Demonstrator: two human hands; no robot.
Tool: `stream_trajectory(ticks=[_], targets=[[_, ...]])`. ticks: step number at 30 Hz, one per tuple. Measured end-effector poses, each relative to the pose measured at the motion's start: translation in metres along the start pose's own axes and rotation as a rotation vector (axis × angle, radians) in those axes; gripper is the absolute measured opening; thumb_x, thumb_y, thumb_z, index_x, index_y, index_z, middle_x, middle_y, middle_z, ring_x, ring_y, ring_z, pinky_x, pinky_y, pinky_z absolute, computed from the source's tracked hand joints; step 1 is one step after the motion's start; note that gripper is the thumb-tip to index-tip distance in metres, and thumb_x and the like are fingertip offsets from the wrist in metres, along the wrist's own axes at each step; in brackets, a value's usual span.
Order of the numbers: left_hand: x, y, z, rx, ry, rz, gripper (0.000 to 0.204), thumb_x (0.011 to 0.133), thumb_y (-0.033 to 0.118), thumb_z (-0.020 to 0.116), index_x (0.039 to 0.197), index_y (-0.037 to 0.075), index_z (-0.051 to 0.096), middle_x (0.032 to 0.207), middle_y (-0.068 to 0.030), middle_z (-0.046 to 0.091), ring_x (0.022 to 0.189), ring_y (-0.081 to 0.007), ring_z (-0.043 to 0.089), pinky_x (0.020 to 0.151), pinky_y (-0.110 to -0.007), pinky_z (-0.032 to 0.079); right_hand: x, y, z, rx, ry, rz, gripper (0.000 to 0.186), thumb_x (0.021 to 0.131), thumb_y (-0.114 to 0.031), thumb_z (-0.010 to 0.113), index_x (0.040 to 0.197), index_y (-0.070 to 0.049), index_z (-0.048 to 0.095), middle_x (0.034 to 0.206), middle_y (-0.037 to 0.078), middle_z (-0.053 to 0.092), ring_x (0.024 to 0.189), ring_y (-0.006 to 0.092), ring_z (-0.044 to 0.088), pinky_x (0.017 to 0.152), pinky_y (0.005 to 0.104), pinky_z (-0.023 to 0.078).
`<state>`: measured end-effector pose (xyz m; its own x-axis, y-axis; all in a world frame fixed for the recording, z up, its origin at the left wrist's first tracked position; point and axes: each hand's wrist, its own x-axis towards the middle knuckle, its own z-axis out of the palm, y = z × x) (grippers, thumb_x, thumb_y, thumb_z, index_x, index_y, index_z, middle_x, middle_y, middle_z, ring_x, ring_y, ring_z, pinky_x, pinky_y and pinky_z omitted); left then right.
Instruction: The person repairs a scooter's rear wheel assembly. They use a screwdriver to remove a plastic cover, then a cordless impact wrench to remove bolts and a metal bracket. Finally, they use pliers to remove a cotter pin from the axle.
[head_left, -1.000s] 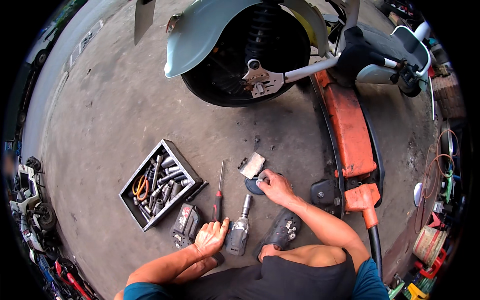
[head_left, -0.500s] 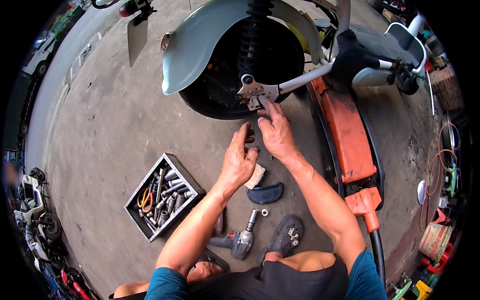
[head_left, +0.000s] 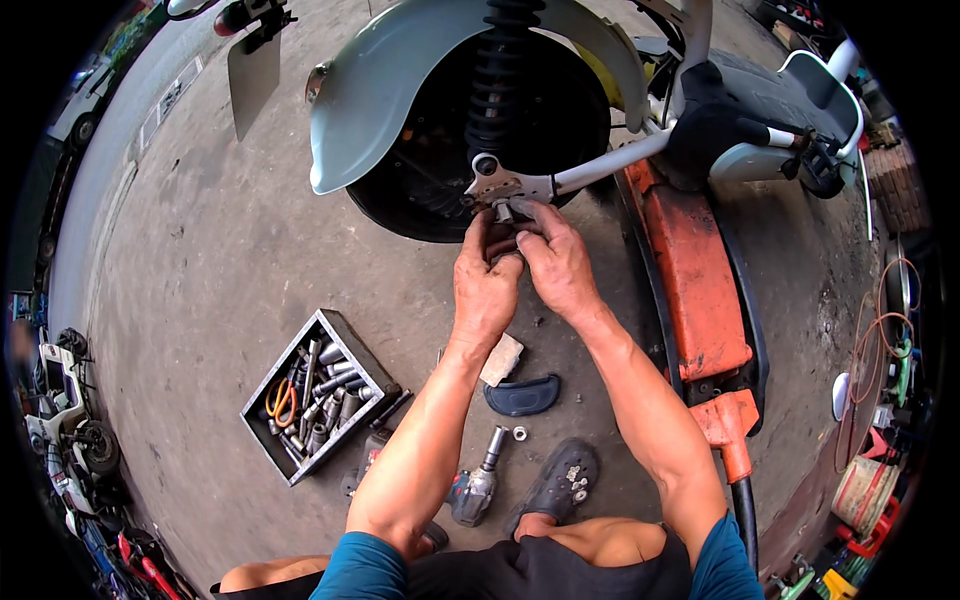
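Note:
A scooter's wheel [head_left: 400, 190] sits under a pale grey-blue fender [head_left: 365, 130], with a black coil-spring shock absorber [head_left: 495, 90] in front of it. The shock's lower end meets a light metal bracket [head_left: 497, 180] at the wheel's hub. Just below that bracket, a small metal block [head_left: 503, 212] sits between my hands' fingertips. My left hand [head_left: 487, 285] is curled, its fingers reaching up to the block's left side. My right hand [head_left: 560, 265] is closed too, its fingers at the block's right side. The inner fingertips are partly hidden, so their exact hold is unclear.
An orange floor jack [head_left: 695, 280] stands right of my right arm. On the ground are a tray of sockets [head_left: 320, 400], a power impact wrench [head_left: 475, 490], a nut [head_left: 519, 433], a dark curved pad [head_left: 522, 395] and a pale block [head_left: 502, 360]. Parked motorbikes [head_left: 75, 430] line the left.
My left hand has moved up to the bracket, its fingers meeting the metal block. The right hand has shifted slightly and now curls at the block's other side. The view has shifted a little.

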<state>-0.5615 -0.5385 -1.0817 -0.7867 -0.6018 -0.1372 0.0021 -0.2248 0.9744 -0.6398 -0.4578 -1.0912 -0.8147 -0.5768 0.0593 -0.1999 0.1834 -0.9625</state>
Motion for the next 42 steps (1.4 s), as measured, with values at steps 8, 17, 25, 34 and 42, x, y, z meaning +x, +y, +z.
stream_trajectory(ticks=[8, 17, 25, 34, 42], targets=[[0.012, 0.001, -0.007, 0.051, 0.04, -0.038, 0.053, 0.077, -0.005, 0.054, 0.129, -0.008, 0.046, 0.106, -0.0142, 0.064, 0.091, -0.0183, 0.062, 0.083, -0.03, 0.051, 0.006, -0.015, -0.01, -0.006, -0.033, 0.089, 0.037, 0.09, -0.02, 0.052, 0.119, 0.002, 0.058, 0.109, 0.024, 0.064, 0.099, 0.0366, 0.064, 0.087, 0.0406, 0.05], [0.02, 0.004, -0.007, 0.051, 0.035, -0.044, 0.031, 0.085, 0.008, 0.062, 0.112, -0.005, 0.054, 0.092, -0.0089, 0.063, 0.079, -0.0136, 0.058, 0.067, -0.027, 0.049, 0.01, -0.008, -0.005, 0.007, 0.021, 0.047, 0.036, 0.093, -0.028, 0.054, 0.113, 0.001, 0.059, 0.095, 0.022, 0.067, 0.089, 0.0343, 0.066, 0.078, 0.0413, 0.05], [-0.004, 0.003, 0.014, 0.31, 0.145, 0.048, 0.05, 0.092, 0.007, 0.055, 0.139, -0.006, 0.044, 0.114, -0.018, 0.066, 0.103, -0.019, 0.063, 0.089, -0.029, 0.049, 0.005, -0.003, 0.004, 0.007, 0.124, -0.019, 0.032, 0.094, -0.024, 0.055, 0.11, 0.003, 0.061, 0.102, 0.022, 0.065, 0.094, 0.0369, 0.064, 0.081, 0.0401, 0.05], [0.002, -0.002, 0.013, -0.036, 0.128, -0.007, 0.051, 0.084, -0.001, 0.055, 0.134, -0.007, 0.043, 0.107, -0.015, 0.063, 0.096, -0.0186, 0.062, 0.085, -0.031, 0.051, 0.007, -0.003, -0.006, 0.039, 0.017, -0.023, 0.035, 0.094, -0.02, 0.051, 0.116, 0.006, 0.061, 0.108, 0.023, 0.065, 0.098, 0.035, 0.064, 0.086, 0.0384, 0.049], [0.01, -0.004, 0.002, -0.021, 0.13, -0.006, 0.022, 0.086, 0.0, 0.057, 0.108, -0.004, 0.052, 0.091, -0.0082, 0.062, 0.078, -0.0127, 0.058, 0.069, -0.027, 0.05, 0.008, -0.009, -0.006, 0.118, 0.005, 0.042, 0.027, 0.091, -0.02, 0.055, 0.106, 0.002, 0.06, 0.083, 0.015, 0.067, 0.076, 0.0223, 0.065, 0.07, 0.0346, 0.052]])
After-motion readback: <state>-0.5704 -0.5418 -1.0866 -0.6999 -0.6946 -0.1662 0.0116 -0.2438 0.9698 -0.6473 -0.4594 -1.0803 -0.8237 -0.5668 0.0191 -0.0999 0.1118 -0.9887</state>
